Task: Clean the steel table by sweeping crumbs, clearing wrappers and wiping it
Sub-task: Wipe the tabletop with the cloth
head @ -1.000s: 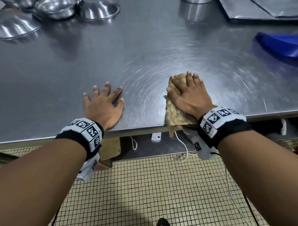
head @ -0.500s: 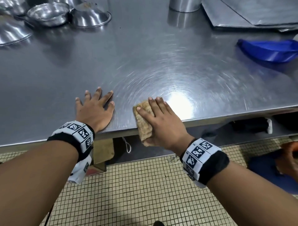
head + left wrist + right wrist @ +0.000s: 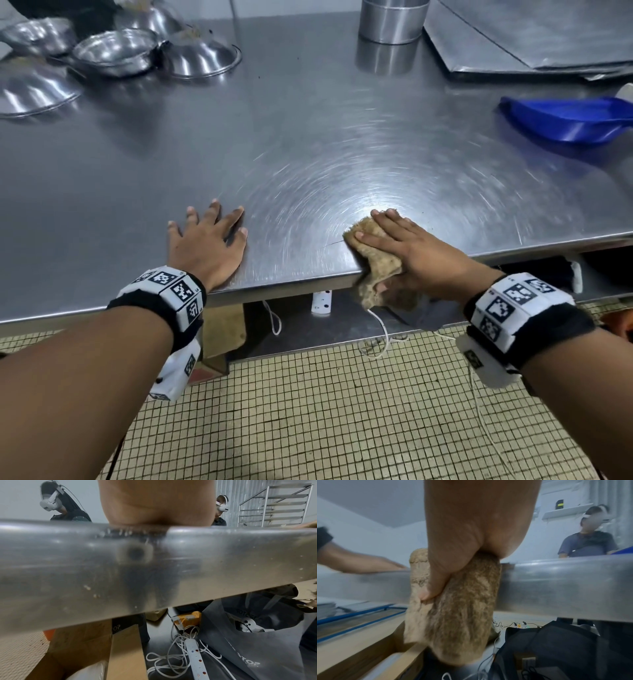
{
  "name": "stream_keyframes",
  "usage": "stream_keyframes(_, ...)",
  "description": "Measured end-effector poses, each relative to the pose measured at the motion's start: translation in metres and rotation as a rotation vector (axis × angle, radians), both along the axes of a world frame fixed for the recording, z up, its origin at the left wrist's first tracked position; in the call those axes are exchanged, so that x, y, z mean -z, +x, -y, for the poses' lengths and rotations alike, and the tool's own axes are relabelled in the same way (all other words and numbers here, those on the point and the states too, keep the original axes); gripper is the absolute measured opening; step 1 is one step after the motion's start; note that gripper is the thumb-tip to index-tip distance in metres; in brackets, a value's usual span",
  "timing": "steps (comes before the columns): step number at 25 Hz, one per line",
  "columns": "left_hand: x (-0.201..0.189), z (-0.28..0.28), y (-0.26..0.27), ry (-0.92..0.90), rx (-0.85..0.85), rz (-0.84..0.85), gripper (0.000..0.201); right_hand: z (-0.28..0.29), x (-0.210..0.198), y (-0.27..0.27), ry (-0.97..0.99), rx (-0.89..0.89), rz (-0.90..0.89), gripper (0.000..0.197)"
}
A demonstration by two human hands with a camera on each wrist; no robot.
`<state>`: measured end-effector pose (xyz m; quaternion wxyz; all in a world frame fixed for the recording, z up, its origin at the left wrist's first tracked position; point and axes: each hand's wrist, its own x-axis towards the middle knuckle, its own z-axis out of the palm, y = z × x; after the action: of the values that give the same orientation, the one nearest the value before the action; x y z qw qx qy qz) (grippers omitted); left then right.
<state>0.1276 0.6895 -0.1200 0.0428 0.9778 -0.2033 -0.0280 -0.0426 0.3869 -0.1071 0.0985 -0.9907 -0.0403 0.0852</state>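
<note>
The steel table [image 3: 308, 137] shows circular wipe marks near its front edge. My left hand [image 3: 209, 240] lies flat on it with fingers spread and holds nothing; the left wrist view shows only the palm [image 3: 154, 500] above the table's front edge [image 3: 68, 568]. My right hand [image 3: 411, 250] holds a brown cloth [image 3: 373, 260] at the front edge. Its fingers lie straight on top, and the cloth's lower part hangs over the edge. In the right wrist view the thumb [image 3: 436, 574] curls down and pins the cloth [image 3: 462, 615] against the table's front face.
A blue dustpan [image 3: 575, 116] lies at the right. Several steel bowls [image 3: 113, 51] stand at the back left, a steel canister [image 3: 390, 20] and flat grey sheets [image 3: 531, 34] at the back. Under the table are a power strip [image 3: 193, 655], a dark bag [image 3: 257, 635] and cardboard.
My right hand swept the cloth left toward my left hand, then back right along the front edge. The cloth now hangs further over the edge. My left hand stayed put.
</note>
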Motion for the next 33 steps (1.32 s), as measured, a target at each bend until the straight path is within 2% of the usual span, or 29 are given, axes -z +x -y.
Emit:
stream_keyframes(5, -0.005, 0.015, -0.004, -0.001, 0.0, -0.033, 0.055, 0.019, -0.014, 0.009, 0.209, -0.003, -0.096, 0.079)
stream_keyframes(11, -0.006, 0.049, -0.013, -0.035, 0.035, -0.053, 0.056, 0.047, -0.035, 0.015, 0.344, 0.304, -0.131, 0.072)
stream_keyframes(13, -0.005, 0.059, -0.015, -0.039, 0.018, -0.048, 0.057, 0.052, -0.036, 0.02, 0.364, 0.366, -0.084, 0.072)
stream_keyframes(17, -0.003, 0.079, -0.015, -0.054, 0.005, -0.041, 0.057, 0.021, -0.029, 0.02, 0.301, 0.63, 0.21, 0.07)
stream_keyframes(19, -0.002, 0.083, -0.016, -0.043, 0.01, -0.036, 0.058, -0.005, -0.018, 0.02, 0.201, 0.7, 0.211, 0.069)
stream_keyframes(22, 0.003, 0.082, -0.016, -0.038, 0.017, -0.034, 0.06, -0.022, -0.006, 0.029, -0.009, 0.681, 0.118, 0.068)
stream_keyframes(24, 0.004, 0.083, -0.014, -0.046, 0.016, -0.042, 0.061, -0.023, -0.005, 0.037, -0.057, 0.681, 0.118, 0.067)
stream_keyframes(28, 0.002, 0.084, -0.016, -0.039, 0.026, -0.06, 0.061, -0.031, -0.003, 0.058, -0.073, 0.634, 0.094, 0.065)
stream_keyframes(33, 0.002, 0.086, -0.014, -0.039, 0.025, -0.049, 0.06, -0.067, -0.001, 0.087, -0.055, 0.49, 0.092, 0.067)
